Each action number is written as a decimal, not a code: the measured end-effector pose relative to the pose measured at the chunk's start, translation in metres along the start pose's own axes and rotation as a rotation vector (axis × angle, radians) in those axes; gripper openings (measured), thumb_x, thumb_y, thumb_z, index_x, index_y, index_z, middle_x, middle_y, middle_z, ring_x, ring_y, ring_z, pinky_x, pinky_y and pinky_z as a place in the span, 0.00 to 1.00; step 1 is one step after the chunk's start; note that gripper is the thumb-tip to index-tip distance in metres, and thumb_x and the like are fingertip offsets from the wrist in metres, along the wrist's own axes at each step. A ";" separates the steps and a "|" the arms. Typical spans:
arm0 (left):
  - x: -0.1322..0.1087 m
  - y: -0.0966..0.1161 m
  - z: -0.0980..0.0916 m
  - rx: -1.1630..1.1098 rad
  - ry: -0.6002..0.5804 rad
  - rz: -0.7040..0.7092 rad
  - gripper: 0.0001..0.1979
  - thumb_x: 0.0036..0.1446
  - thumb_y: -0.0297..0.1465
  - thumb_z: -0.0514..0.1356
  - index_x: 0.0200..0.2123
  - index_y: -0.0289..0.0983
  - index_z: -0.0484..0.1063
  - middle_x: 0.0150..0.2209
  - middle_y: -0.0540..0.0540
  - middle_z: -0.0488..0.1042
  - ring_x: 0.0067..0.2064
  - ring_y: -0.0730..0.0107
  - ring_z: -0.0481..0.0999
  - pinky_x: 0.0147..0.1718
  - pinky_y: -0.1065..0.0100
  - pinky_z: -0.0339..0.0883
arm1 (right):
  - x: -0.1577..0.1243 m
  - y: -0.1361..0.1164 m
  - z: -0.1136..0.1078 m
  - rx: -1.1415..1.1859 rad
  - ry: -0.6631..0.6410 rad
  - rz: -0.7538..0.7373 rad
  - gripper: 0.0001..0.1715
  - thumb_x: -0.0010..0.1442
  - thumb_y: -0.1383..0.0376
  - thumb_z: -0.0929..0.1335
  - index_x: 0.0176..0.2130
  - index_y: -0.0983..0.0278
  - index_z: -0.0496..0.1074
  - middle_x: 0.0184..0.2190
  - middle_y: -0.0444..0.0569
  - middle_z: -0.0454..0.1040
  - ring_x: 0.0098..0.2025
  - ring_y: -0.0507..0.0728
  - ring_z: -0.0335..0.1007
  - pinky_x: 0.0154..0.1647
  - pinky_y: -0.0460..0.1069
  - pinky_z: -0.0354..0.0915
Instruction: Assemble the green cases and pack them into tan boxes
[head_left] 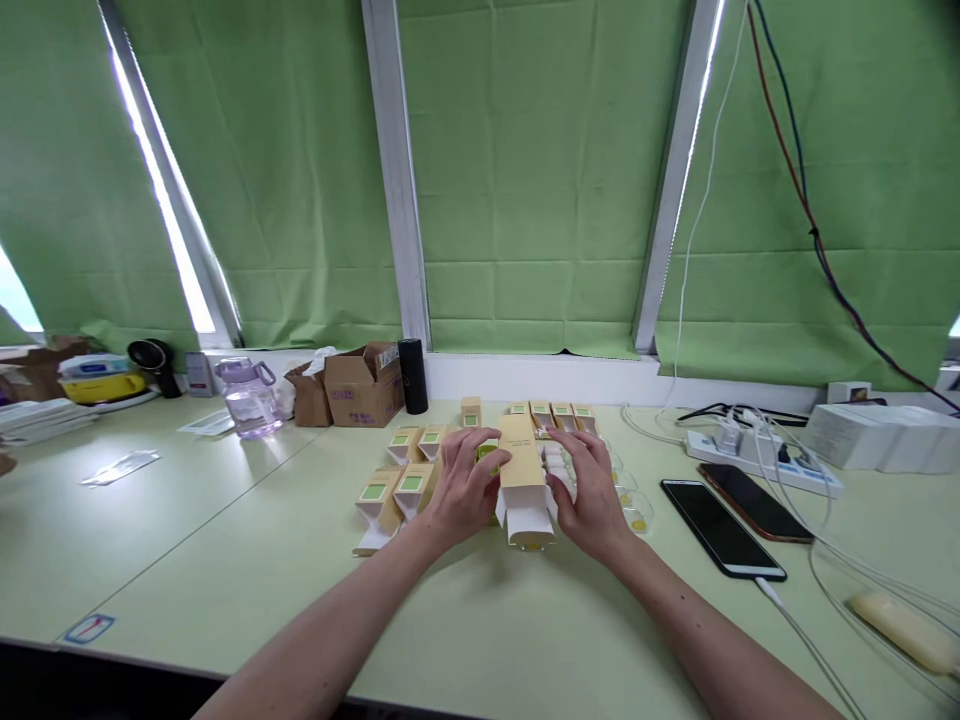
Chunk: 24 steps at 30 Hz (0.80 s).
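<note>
A small tan carton (521, 450) is between my two hands, its open end and white flaps facing me. My left hand (466, 480) is closed at the carton's left side, with its fingertips on the edge. A green thing (487, 452) shows between those fingers; its kind is unclear. My right hand (590, 492) curls at the right side, thumb and fingertips against the carton. Beside it are small white items (556, 462), partly hidden by the fingers. Open tan cartons with green labels (377, 492) stand left of my left hand. Clear round pieces with yellow centres (637, 520) lie past my right hand.
More tan cartons (564, 415) stand behind. Two phones (724, 528) (754, 500), a power strip (765, 462) and loose white cables lie right. A purple water bottle (251, 400), a brown cardboard box (365, 390) and a black cylinder (412, 376) stand at the back left.
</note>
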<state>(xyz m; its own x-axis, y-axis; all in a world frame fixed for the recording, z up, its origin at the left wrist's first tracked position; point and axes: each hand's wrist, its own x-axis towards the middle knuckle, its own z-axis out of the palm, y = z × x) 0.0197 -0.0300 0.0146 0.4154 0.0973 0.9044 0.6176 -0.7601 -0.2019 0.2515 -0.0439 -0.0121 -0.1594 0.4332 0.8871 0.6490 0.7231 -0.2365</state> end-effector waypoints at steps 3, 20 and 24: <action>-0.002 0.001 0.000 0.013 0.037 0.013 0.20 0.59 0.20 0.61 0.51 0.42 0.64 0.57 0.36 0.69 0.57 0.50 0.66 0.54 0.49 0.65 | -0.001 0.002 0.002 -0.033 0.023 -0.010 0.33 0.68 0.67 0.65 0.69 0.56 0.59 0.62 0.54 0.72 0.63 0.70 0.62 0.62 0.70 0.64; -0.008 0.001 0.000 0.011 0.080 -0.008 0.20 0.57 0.20 0.63 0.49 0.45 0.66 0.59 0.38 0.66 0.59 0.49 0.66 0.55 0.48 0.65 | -0.002 0.001 0.001 -0.101 0.010 -0.053 0.28 0.67 0.69 0.65 0.64 0.57 0.64 0.57 0.53 0.75 0.59 0.69 0.64 0.60 0.68 0.65; -0.006 0.003 -0.002 -0.227 0.061 -0.110 0.26 0.54 0.32 0.68 0.54 0.42 0.63 0.61 0.33 0.65 0.64 0.41 0.65 0.59 0.41 0.65 | 0.000 -0.002 -0.001 -0.108 0.020 -0.058 0.28 0.67 0.70 0.65 0.64 0.57 0.63 0.57 0.54 0.75 0.59 0.69 0.64 0.59 0.68 0.66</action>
<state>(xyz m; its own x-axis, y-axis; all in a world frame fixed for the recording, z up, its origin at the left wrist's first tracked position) 0.0178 -0.0341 0.0098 0.3085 0.1533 0.9388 0.4880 -0.8727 -0.0179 0.2510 -0.0460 -0.0116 -0.1853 0.3809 0.9059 0.7156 0.6841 -0.1413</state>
